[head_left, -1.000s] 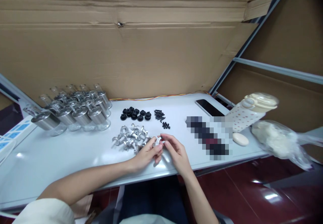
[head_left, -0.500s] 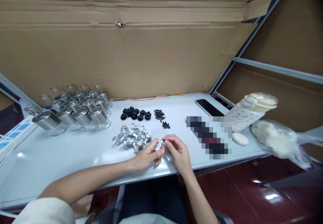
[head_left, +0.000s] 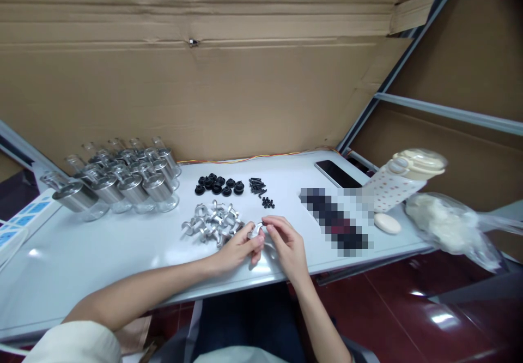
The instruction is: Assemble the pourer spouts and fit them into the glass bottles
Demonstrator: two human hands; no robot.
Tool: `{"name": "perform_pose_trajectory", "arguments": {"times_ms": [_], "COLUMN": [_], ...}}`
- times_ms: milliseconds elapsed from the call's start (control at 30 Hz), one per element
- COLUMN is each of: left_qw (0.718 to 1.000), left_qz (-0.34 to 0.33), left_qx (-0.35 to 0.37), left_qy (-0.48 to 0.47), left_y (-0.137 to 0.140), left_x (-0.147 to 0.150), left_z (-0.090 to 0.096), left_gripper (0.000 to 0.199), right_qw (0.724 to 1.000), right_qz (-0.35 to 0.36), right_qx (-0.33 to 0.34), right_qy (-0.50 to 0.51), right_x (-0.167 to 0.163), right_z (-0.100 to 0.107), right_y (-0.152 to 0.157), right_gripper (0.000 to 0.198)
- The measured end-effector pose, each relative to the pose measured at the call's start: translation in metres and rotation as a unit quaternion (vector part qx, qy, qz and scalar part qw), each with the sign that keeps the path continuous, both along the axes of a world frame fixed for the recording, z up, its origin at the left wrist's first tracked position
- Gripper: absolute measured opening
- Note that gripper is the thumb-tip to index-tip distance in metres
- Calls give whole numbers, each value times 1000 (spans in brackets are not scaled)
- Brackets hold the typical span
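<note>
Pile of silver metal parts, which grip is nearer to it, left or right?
Left. The left grip is right beside the near right edge of the pile of silver metal parts; the right grip is farther off, to the right.

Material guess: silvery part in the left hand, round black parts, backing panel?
Silvery part: probably metal, satin; grey sheen. Round black parts: perhaps plastic or rubber, slightly glossy; small highlights. Backing panel: likely cardboard, matte brown; creases, torn hole.

brown cardboard wall (head_left: 265, 96), white table (head_left: 122, 254), glossy dark red floor (head_left: 388, 308)
</note>
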State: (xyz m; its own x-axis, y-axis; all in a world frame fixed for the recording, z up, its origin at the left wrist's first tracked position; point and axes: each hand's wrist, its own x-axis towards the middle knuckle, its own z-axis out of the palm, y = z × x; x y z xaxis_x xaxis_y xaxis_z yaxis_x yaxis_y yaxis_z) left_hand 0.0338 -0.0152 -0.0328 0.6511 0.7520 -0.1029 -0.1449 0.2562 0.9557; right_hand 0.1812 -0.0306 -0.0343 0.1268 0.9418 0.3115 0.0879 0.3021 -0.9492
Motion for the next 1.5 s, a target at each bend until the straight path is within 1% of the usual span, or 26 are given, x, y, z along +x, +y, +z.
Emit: {"name": "perform_pose_trajectory", "arguments": {"times_ms": [133, 367, 500, 600, 667, 833, 1000, 1100, 1333, 1500], "left_qw": [999, 996, 998, 998, 998, 997, 998, 999, 999, 999], "left_qz": [-18, -38, -28, -27, -33, -41, -31, -34, -29, -32], "left_qx": [27, 58, 51, 49, 53, 59, 53, 43, -6, 16], "left_qy": [20, 51, 29, 22, 31, 43, 5, 2, -37, -17], "left_y": [-1, -3, -3, -2, -2, -3, -2, -2, -3, -5], "left_x": [-1, -2, -1, -1, -1, -1, -1, -1, 0, -1], "left_z": [2, 9, 4, 2, 3, 8, 3, 2, -2, 4], "left_gripper": [34, 35, 36, 37, 38, 39, 37, 39, 42, 43], "right_qw": [1000, 998, 999, 1000, 1000, 998, 1000, 1000, 1000, 1000], "right_qz": [-1, 26, 13, 19, 24, 35, 22, 22, 16, 5], "right_qx": [-26, -50, -26, -10, -9, -35, -7, -5, 2, 12], "right_qy": [3, 33, 37, 23, 17, 32, 20, 5, -3, -16], "right_x": [1, -2, -1, 0, 0, -1, 0, 0, -1, 1], "right_z": [-2, 1, 3, 2, 1, 1, 1, 0, 0, -3], "right_y": [1, -1, -1, 0, 1, -1, -1, 0, -1, -1], "right_gripper": [15, 20, 19, 17, 16, 18, 19, 19, 18, 16]}}
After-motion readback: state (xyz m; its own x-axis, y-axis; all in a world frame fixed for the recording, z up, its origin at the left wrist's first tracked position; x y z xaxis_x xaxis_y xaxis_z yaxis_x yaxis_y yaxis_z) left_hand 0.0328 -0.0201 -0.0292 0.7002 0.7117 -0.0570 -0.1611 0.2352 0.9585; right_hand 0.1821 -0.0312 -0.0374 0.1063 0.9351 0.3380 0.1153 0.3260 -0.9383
